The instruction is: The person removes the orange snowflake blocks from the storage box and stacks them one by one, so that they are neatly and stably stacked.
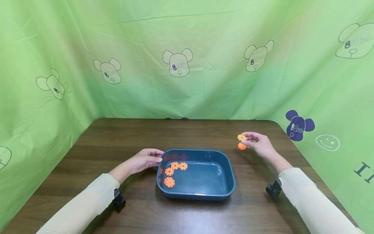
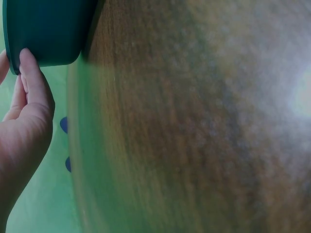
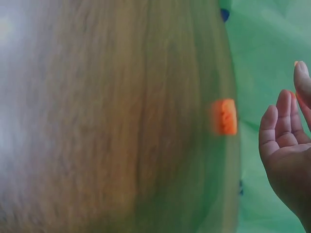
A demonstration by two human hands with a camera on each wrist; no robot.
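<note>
A dark blue rectangular plastic basin [image 1: 201,197] sits on the table, and my left hand [image 1: 145,160] pinches its rim at the left back corner. In the left wrist view, a fingertip [image 2: 28,60] lies against the basin's outer wall [image 2: 48,34]. Several orange flower-shaped discs [image 1: 169,182] lie along the left side of the basin floor. To the right, my right hand [image 1: 260,144] pinches a lighter orange flower-shaped disc [image 1: 241,137] between thumb and fingers. Just below it in the head view are orange discs [image 1: 242,146], which show as a short stack [image 3: 227,116] in the right wrist view.
The brown wooden table [image 1: 122,208] has rounded back corners. Green printed cloth [image 1: 210,94] hangs behind it and along both sides. A black wrist camera [image 1: 118,201] is worn at the left sleeve, another wrist camera [image 1: 273,189] at the right.
</note>
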